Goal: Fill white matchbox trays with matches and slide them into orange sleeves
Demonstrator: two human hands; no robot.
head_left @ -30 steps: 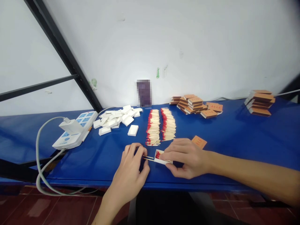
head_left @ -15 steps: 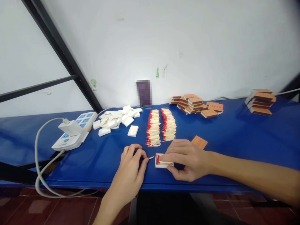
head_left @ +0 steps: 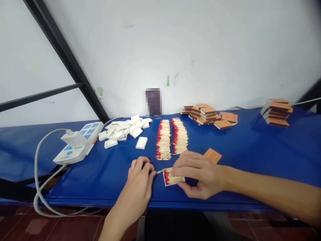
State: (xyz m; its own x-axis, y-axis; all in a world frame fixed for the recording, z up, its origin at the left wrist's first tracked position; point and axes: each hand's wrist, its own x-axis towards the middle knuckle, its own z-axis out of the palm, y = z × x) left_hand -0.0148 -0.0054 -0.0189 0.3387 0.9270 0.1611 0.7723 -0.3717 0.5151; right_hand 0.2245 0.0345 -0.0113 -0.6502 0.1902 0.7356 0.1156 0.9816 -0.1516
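Observation:
My left hand (head_left: 139, 179) is closed in a pinch near the table's front edge. Pale ends of matchsticks (head_left: 159, 172) poke out of its fingertips toward the right; their heads are hidden. My right hand (head_left: 199, 174) grips a white matchbox tray (head_left: 165, 181) from its right side, fingers over the top and thumb at the near edge. Red-tipped matches lie in the tray, heads to the left. Just behind the hands are two long rows of loose matches, the left row (head_left: 164, 139) and the right row (head_left: 180, 135). A flat orange matchbox sleeve (head_left: 212, 155) lies behind my right wrist.
White trays (head_left: 120, 129) are heaped at the left, with a single tray (head_left: 141, 143) nearer. Filled-looking matchboxes (head_left: 204, 113) are piled by the wall, another stack (head_left: 278, 112) far right. A power strip (head_left: 77, 147) with cables sits left. A pixelated dark object (head_left: 153, 102) leans against the wall.
The tray in my right hand has turned slightly and come a little left, showing more of its matches. My left fingertips have shifted slightly left, still pinching matchsticks. The view has moved slightly.

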